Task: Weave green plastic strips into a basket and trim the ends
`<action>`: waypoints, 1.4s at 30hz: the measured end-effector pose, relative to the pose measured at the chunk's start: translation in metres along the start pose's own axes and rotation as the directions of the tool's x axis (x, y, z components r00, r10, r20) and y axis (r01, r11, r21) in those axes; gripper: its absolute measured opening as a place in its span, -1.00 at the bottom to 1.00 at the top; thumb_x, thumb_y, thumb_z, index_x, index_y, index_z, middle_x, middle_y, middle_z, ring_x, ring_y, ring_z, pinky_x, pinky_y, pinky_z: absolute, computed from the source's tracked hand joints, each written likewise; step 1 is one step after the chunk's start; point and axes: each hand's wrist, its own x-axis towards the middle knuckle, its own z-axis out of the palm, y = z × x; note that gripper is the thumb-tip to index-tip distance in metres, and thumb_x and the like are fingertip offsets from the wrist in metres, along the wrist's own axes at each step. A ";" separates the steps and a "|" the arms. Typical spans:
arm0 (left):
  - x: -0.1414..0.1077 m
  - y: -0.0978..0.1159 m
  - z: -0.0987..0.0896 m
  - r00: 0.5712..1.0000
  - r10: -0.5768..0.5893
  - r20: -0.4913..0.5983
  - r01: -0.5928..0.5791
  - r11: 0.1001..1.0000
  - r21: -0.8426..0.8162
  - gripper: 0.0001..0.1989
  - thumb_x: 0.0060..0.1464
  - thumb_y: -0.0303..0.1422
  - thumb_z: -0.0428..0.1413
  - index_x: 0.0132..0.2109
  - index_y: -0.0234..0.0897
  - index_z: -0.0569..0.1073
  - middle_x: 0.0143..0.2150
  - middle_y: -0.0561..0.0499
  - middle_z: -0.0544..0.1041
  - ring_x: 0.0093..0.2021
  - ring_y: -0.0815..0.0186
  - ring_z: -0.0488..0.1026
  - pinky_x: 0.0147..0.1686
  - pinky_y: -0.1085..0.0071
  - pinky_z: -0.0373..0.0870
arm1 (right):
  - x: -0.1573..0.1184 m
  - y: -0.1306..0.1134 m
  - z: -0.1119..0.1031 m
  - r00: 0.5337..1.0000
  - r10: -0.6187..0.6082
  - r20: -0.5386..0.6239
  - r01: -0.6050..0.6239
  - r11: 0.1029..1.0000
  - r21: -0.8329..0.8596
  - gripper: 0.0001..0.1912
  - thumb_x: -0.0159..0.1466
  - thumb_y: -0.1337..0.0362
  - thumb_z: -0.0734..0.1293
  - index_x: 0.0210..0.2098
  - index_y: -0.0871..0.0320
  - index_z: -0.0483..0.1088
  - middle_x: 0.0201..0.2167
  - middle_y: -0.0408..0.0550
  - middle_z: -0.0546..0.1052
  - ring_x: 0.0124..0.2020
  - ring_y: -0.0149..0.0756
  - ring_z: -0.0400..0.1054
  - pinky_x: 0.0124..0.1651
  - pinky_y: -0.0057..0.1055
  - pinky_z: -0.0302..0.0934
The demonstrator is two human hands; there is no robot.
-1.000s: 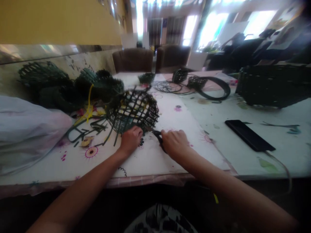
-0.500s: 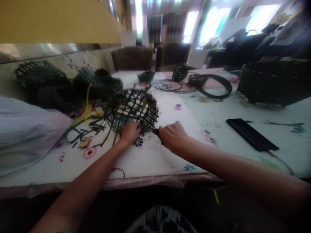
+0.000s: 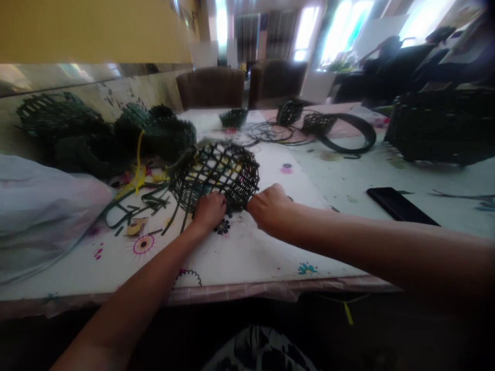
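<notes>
A dark green woven basket (image 3: 222, 167) with an open lattice lies tilted on the patterned tablecloth, its lattice bottom facing up and away from me. At its near edge my left hand (image 3: 211, 210) is closed on the woven strips. My right hand (image 3: 268, 206) is a fist against the basket's lower right edge. It grips a small dark-handled tool, visible half a second ago but now mostly hidden by the fingers and the weave. Loose strip ends (image 3: 170, 219) stick out from the basket's left side.
Cut green strips (image 3: 133, 208) and yellow strips (image 3: 137, 172) lie at left beside a white plastic bag (image 3: 46, 216). More dark baskets (image 3: 162, 134) stand behind. A phone (image 3: 398, 206) lies at right, before a large dark basket (image 3: 441, 129). People (image 3: 436, 46) are in the far background.
My right hand has moved up and left against the basket's edge, covering the tool. The basket has turned and shifted slightly right. My left hand keeps its hold; the view has shifted slightly.
</notes>
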 end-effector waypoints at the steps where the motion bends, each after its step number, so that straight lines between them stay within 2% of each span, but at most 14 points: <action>1: 0.000 0.000 0.000 1.000 0.003 0.002 -0.003 1.000 0.000 -0.74 0.16 -0.44 -0.01 -0.20 -0.28 0.59 -0.15 -0.10 0.56 -0.17 0.19 0.51 -0.12 0.31 0.40 | 0.001 -0.002 -0.001 1.000 0.000 0.001 0.000 1.000 0.006 -0.70 0.22 0.42 0.35 -0.05 0.20 0.52 -0.14 0.20 0.57 -0.13 0.00 0.44 -0.11 -0.06 0.25; 8: 0.002 0.001 -0.001 1.000 0.003 0.023 -0.004 1.000 0.021 -0.72 0.16 -0.43 -0.02 -0.22 -0.27 0.60 -0.15 -0.12 0.57 -0.17 0.18 0.51 -0.15 0.31 0.40 | 0.002 -0.009 -0.007 0.999 -0.034 0.018 0.034 0.999 -0.005 -0.63 0.18 0.50 0.32 -0.03 0.18 0.51 -0.04 0.20 0.56 -0.06 0.03 0.43 -0.13 -0.08 0.29; 10: 0.002 0.001 0.001 1.000 0.003 0.006 -0.003 1.000 0.001 -0.73 0.15 -0.44 -0.02 -0.21 -0.28 0.59 -0.16 -0.11 0.57 -0.16 0.18 0.52 -0.14 0.32 0.40 | 0.001 -0.015 0.001 0.999 -0.049 0.015 0.049 0.999 -0.002 -0.64 0.18 0.49 0.31 -0.03 0.24 0.51 -0.06 0.25 0.56 -0.10 0.05 0.46 -0.17 -0.08 0.32; 12: 0.002 -0.001 0.002 1.000 0.001 -0.006 -0.001 1.000 -0.029 -0.74 0.13 -0.44 -0.01 -0.21 -0.28 0.59 -0.15 -0.10 0.58 -0.15 0.19 0.51 -0.12 0.33 0.39 | -0.002 -0.022 0.012 0.998 -0.045 -0.040 0.046 0.999 0.029 -0.68 0.21 0.48 0.26 -0.07 0.29 0.52 -0.12 0.29 0.58 -0.14 0.04 0.49 -0.21 -0.11 0.34; 17: 0.001 -0.006 0.005 1.000 0.009 -0.021 -0.010 0.997 -0.076 -0.77 0.13 -0.44 0.00 -0.21 -0.28 0.57 -0.16 -0.09 0.58 -0.14 0.21 0.50 -0.08 0.35 0.38 | -0.009 -0.029 0.044 0.986 0.082 -0.145 -0.057 0.984 0.168 -0.72 0.22 0.48 0.22 -0.19 0.30 0.55 -0.27 0.27 0.61 -0.19 -0.02 0.53 -0.25 -0.26 0.36; 21: -0.003 -0.007 0.005 0.999 0.019 -0.051 -0.025 0.992 -0.121 -0.78 0.12 -0.43 0.02 -0.19 -0.29 0.56 -0.15 -0.08 0.58 -0.13 0.22 0.50 -0.07 0.36 0.39 | -0.012 -0.024 0.056 0.967 0.151 -0.207 -0.097 0.964 0.247 -0.71 0.25 0.42 0.20 -0.18 0.30 0.54 -0.32 0.29 0.60 -0.25 -0.04 0.54 -0.32 -0.33 0.33; 27: -0.007 -0.003 0.006 0.997 -0.003 -0.075 -0.004 0.996 -0.090 -0.75 0.12 -0.43 0.02 -0.13 -0.27 0.57 -0.11 -0.07 0.58 -0.10 0.21 0.50 -0.04 0.34 0.38 | -0.017 -0.014 0.038 0.983 0.084 -0.163 -0.055 0.983 0.175 -0.72 0.26 0.46 0.22 -0.18 0.31 0.56 -0.23 0.31 0.61 -0.19 -0.06 0.54 -0.24 -0.31 0.34; 32: -0.005 -0.003 0.005 0.998 -0.019 -0.063 0.014 0.996 -0.085 -0.72 0.11 -0.44 0.02 -0.11 -0.24 0.59 -0.10 -0.05 0.59 -0.11 0.22 0.51 -0.06 0.36 0.39 | -0.020 -0.008 0.019 0.992 0.052 -0.113 -0.039 0.993 0.114 -0.76 0.28 0.37 0.27 -0.18 0.30 0.56 -0.21 0.29 0.61 -0.17 -0.05 0.53 -0.22 -0.29 0.35; 38: 0.000 -0.003 0.002 1.000 -0.014 -0.024 0.012 0.996 -0.093 -0.72 0.08 -0.44 0.02 -0.14 -0.24 0.59 -0.12 -0.06 0.59 -0.12 0.19 0.51 -0.09 0.33 0.39 | -0.012 -0.010 0.013 0.994 0.037 -0.107 -0.033 0.998 0.046 -0.74 0.23 0.48 0.28 -0.16 0.24 0.55 -0.25 0.23 0.61 -0.19 -0.05 0.51 -0.21 -0.22 0.34; 42: 0.003 -0.003 0.004 0.999 -0.037 -0.010 0.036 0.993 -0.110 -0.75 0.05 -0.46 0.03 -0.18 -0.22 0.57 -0.13 -0.05 0.59 -0.14 0.20 0.51 -0.12 0.35 0.39 | -0.006 -0.009 0.007 0.998 -0.003 -0.068 0.002 1.000 -0.014 -0.73 0.22 0.48 0.28 -0.12 0.23 0.54 -0.24 0.21 0.60 -0.17 -0.03 0.49 -0.20 -0.19 0.33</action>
